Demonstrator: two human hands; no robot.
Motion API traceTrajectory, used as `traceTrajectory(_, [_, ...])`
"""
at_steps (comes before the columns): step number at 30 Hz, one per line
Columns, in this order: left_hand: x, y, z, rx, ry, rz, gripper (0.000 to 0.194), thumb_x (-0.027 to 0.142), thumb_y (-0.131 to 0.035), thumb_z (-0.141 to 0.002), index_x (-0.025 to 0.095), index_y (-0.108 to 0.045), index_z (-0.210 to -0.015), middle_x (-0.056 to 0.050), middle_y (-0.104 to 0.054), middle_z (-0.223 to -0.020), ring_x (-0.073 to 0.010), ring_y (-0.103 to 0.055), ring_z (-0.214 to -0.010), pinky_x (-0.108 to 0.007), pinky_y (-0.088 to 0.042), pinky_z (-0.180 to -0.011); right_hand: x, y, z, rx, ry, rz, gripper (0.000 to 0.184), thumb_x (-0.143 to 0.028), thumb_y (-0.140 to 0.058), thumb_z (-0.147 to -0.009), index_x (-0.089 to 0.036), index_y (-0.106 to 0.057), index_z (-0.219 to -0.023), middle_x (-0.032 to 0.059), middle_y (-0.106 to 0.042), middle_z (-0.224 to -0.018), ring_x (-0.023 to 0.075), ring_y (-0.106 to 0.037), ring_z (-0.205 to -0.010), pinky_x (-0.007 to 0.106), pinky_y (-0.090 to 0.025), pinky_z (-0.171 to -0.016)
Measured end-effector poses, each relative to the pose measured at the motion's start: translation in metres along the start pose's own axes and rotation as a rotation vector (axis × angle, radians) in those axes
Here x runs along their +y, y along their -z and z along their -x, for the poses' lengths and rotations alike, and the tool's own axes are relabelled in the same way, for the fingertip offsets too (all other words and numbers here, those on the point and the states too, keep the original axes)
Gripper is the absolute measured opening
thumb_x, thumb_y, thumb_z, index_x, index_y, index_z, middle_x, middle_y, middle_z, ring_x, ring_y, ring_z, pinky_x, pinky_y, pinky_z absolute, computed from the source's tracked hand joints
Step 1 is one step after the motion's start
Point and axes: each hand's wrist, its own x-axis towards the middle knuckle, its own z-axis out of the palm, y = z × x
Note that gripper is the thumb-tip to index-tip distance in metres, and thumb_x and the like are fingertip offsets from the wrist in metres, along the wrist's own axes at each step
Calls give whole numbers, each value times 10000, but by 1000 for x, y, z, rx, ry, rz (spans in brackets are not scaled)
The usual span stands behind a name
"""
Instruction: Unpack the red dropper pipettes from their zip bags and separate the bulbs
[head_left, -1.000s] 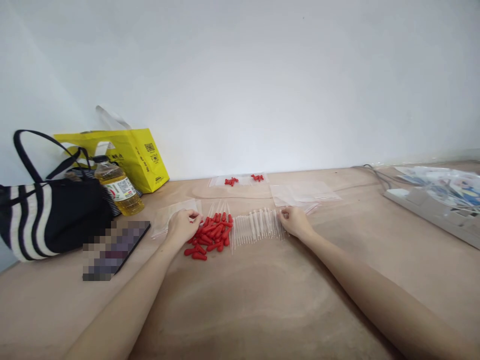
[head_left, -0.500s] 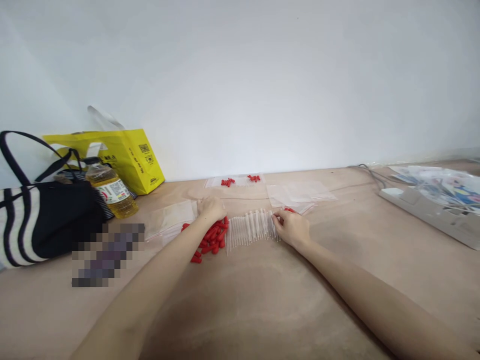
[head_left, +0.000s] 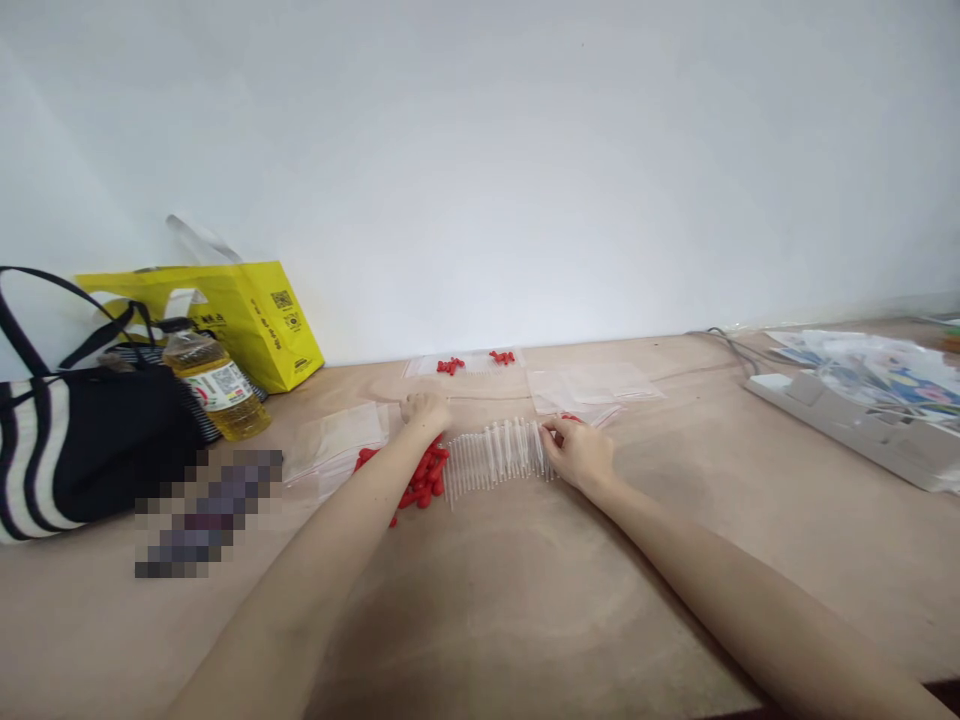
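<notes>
A row of clear plastic tubes lies side by side on the wooden table. To its left is a pile of small red caps. My left hand rests curled at the far edge of the red pile, and what its fingers hold is hidden. At the right end of the tube row my right hand is closed in a pinch, with a small red piece showing at the fingertips. My left forearm covers part of the red pile.
Clear zip bags lie left of the pile, more clear bags behind the tubes. Two bags holding red caps sit by the wall. A striped tote, oil bottle and yellow bag stand left. A white tray is right.
My left hand has moved from the near left of the red pile to its far edge. My right hand stays at the right end of the tube row.
</notes>
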Motion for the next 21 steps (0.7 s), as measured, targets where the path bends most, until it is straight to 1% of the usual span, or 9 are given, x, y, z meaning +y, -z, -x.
traceTrajectory(3, [-1, 13, 5, 74, -42, 26, 257, 242, -527, -697, 113, -624, -897, -186, -607, -995, -317, -533, -973, -378, -413, -750, 2, -2, 1, 44, 39, -26, 238, -327, -416, -806, -275, -643, -852, -21, -657, -724, 137, -592, -685, 226, -320, -524])
traceTrajectory(5, [-1, 22, 16, 125, -116, 38, 259, 250, -421, -776, 119, -625, -867, -164, -610, -968, -288, -541, -943, -366, -409, -752, 2, -3, 2, 120, 127, -56, 244, -308, -412, -814, -257, -642, -877, -7, -652, -748, 133, -582, -704, 225, -354, -568])
traceTrajectory(8, [-3, 26, 46, 192, -284, 39, 243, 251, -398, -804, 145, -616, -825, -110, -598, -963, -240, -508, -969, -325, -382, -806, -1, -1, 7, 310, 345, -82, 253, -292, -430, -821, -214, -626, -961, 39, -642, -836, 151, -557, -785, 241, -385, -682])
traceTrajectory(10, [-8, 20, 71, 230, -405, 23, 213, 251, -419, -806, 150, -605, -823, -92, -591, -940, -228, -498, -947, -320, -373, -808, -6, 1, 12, 404, 521, -62, 281, -311, -457, -819, -205, -595, -1040, 62, -632, -933, 173, -537, -865, 283, -369, -781])
traceTrajectory(11, [-11, 15, 83, 304, -530, -34, 208, 241, -423, -807, 138, -603, -795, -96, -594, -874, -235, -506, -898, -340, -375, -788, -9, 1, 15, 425, 610, -44, 301, -322, -468, -818, -211, -573, -1077, 65, -622, -990, 184, -524, -917, 313, -344, -836])
traceTrajectory(14, [-19, -3, 112, 553, -796, -193, 204, 221, -423, -817, 135, -593, -742, -82, -583, -757, -224, -511, -773, -349, -376, -707, -19, -2, 21, 406, 821, -2, 314, -332, -474, -826, -249, -532, -1123, 40, -592, -1097, 201, -463, -1058, 418, -193, -977])
traceTrajectory(16, [-23, -12, 122, 690, -903, -264, 195, 194, -421, -822, 130, -595, -760, -69, -577, -723, -203, -507, -726, -337, -368, -692, -23, -7, 23, 390, 879, -4, 266, -314, -471, -836, -262, -550, -1085, 21, -617, -1053, 194, -451, -1083, 469, -98, -1008])
traceTrajectory(19, [-24, -18, 126, 837, -958, -292, 176, 164, -429, -824, 119, -599, -827, -64, -592, -747, -191, -513, -742, -337, -351, -746, -27, -14, 25, 380, 917, -28, 194, -244, -462, -849, -262, -588, -996, -6, -667, -891, 171, -486, -1045, 501, -45, -1010])
traceTrajectory(21, [-24, -19, 126, 886, -966, -278, 174, 154, -429, -826, 131, -601, -839, -62, -608, -784, -184, -520, -763, -333, -344, -776, -27, -17, 26, 370, 927, -41, 189, -204, -452, -853, -260, -601, -955, -23, -674, -784, 152, -517, -996, 506, -42, -1009])
